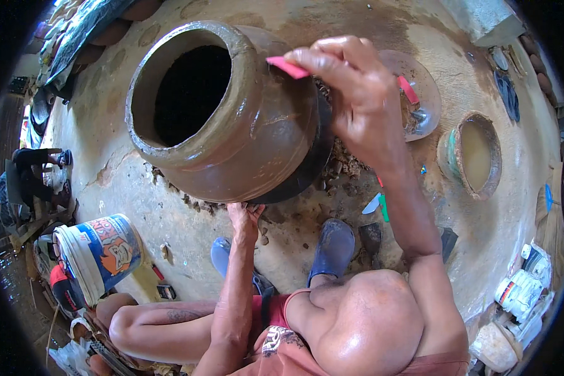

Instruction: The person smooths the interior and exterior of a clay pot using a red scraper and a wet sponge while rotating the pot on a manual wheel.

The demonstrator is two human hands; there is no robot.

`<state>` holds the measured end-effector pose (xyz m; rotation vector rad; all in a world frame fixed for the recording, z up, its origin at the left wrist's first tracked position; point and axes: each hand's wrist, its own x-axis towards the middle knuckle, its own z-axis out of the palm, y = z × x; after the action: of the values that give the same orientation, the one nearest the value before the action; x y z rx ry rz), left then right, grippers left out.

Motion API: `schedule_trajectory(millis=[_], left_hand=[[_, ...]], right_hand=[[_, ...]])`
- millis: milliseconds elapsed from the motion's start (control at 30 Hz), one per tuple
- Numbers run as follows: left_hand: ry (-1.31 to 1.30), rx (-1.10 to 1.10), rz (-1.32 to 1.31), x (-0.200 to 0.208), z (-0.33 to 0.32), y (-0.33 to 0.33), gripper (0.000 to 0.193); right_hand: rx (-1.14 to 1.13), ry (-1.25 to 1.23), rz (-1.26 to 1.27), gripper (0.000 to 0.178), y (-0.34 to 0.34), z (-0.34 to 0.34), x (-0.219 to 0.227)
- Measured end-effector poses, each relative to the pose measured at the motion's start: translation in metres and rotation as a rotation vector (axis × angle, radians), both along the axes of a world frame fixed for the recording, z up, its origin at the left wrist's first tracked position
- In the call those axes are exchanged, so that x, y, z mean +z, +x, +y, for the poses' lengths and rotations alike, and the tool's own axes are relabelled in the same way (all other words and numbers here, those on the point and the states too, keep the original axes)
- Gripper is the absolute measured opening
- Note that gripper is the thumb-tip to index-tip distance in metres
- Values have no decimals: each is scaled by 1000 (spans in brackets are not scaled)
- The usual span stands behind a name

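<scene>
A large wet brown clay pot [232,119] stands on a dark turning base [313,169], its wide round mouth facing up and left. My right hand [351,94] is shut on a thin pink scraper [288,67], whose edge rests against the pot's shoulder below the rim. My left hand [244,216] reaches under the pot's lower belly and touches the edge of the base, fingers spread flat. Clay crumbs lie around the base.
A bowl of muddy water [476,156] stands to the right, a shallow metal dish [420,94] with a red-handled tool behind my right hand. A blue and white plastic bucket [100,250] is at lower left. Blue shoes [332,247], small tools [376,203] and white containers [520,294] lie nearby.
</scene>
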<state>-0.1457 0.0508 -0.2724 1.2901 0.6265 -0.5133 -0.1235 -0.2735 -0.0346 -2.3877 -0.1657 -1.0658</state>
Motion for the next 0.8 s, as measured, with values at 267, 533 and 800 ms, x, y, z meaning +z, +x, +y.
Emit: schedule_trajectory(millis=[267,533,800], left_hand=[[-41,14,37,5,-9,-6,51],[-74,-11,41,2,-7,-11,50],[-286,17,107,-4,-36,-45,51]], right_hand=[[70,38,-83,40,-28,6,-2],[15,56,-79,37,36,-18,-12],[-2,102,-60,44,-31,27,-8]])
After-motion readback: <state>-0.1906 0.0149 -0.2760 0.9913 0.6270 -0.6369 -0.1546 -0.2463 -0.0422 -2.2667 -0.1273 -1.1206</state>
